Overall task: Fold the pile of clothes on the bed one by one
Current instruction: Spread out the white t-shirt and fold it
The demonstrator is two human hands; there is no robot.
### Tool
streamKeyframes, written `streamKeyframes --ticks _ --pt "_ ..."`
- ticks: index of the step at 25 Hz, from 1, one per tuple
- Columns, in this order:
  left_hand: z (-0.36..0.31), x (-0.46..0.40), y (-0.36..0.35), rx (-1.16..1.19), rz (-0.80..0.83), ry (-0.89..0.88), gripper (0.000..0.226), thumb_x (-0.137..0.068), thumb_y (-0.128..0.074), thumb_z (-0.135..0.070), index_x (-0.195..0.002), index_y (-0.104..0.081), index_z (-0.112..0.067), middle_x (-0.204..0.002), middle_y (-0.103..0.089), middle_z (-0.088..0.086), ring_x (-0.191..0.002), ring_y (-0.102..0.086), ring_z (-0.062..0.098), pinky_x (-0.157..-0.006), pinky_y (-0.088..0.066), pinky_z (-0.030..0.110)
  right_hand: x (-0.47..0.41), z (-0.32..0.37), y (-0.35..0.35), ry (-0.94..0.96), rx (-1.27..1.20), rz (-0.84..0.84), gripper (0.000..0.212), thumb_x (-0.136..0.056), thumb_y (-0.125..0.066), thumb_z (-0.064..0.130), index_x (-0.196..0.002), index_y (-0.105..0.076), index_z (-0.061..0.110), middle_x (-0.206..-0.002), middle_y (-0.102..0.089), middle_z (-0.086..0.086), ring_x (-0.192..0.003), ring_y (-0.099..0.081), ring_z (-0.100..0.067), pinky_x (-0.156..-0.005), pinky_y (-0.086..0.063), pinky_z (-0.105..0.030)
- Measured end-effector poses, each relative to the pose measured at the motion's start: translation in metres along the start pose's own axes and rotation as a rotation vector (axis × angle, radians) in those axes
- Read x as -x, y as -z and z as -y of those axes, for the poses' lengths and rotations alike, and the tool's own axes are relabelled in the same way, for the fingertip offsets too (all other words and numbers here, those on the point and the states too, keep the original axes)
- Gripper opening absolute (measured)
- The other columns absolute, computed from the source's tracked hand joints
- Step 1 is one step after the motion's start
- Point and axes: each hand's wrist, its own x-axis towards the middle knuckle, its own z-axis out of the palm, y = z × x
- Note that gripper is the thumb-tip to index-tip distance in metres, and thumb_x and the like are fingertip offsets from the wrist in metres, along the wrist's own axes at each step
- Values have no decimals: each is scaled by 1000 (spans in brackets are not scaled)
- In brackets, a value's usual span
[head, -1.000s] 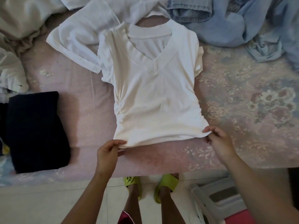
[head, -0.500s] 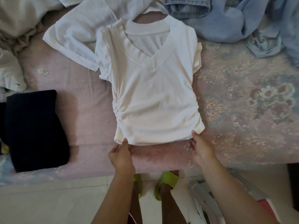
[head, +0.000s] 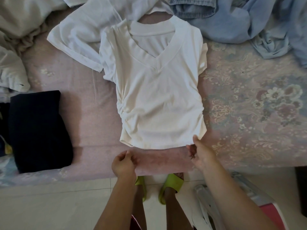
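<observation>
A white V-neck T-shirt [head: 157, 97] lies flat and face up at the middle of the bed [head: 249, 113]. Its long axis runs from 12 to 6 o'clock, with the neckline at 12 and the hem at 6, near the bed's edge. No brand, label or writing can be read on it.

The left hand [head: 123, 163] sits at 7 o'clock of the shirt, just below the hem and apart from it, fingers curled with nothing visibly held. The right hand [head: 201, 155] is at 5 o'clock, its thumb tip touching the hem's corner, fingers loosely bent below the cloth; whether its grip pinches the hem cannot be told.

A folded dark garment [head: 38, 130] lies at 9 o'clock. Another white shirt [head: 83, 35] overlaps the left sleeve at 10 o'clock, and light blue clothes [head: 249, 22] are heaped at 1 to 2 o'clock.
</observation>
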Motion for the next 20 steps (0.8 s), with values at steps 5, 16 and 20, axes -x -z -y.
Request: streamKeyframes --ticks 5,16,20 --pt "5 15 -16 -8 95 -97 16 -91 -63 -26 -86 -67 -12 -89 -72 9 -85 -69 23 -82 -56 39 11 -7 -10 41 103 139 7 -90 -65 19 -88 -60 14 -68 -57 0 -60 -53 -11 -55 -42 -24" --pt "-13 9 -32 145 -71 -159 23 -86 -70 -20 -105 -59 -15 -86 -56 -7 -85 -56 12 -80 -42 24 -3 -12 -20 229 -139 4 12 -86 -67 9 -97 -68 14 -106 -65 2 -92 -56 -9 -78 -44 -23" --pt "-20 6 -29 239 -60 -80 9 -86 -70 -16 -86 -62 -12 -84 -63 -4 -88 -60 17 -84 -47 29 -7 0 -21 176 -324 -7 5 -87 -66 21 -88 -62 19 -78 -57 9 -62 -46 -2 -54 -33 -18"
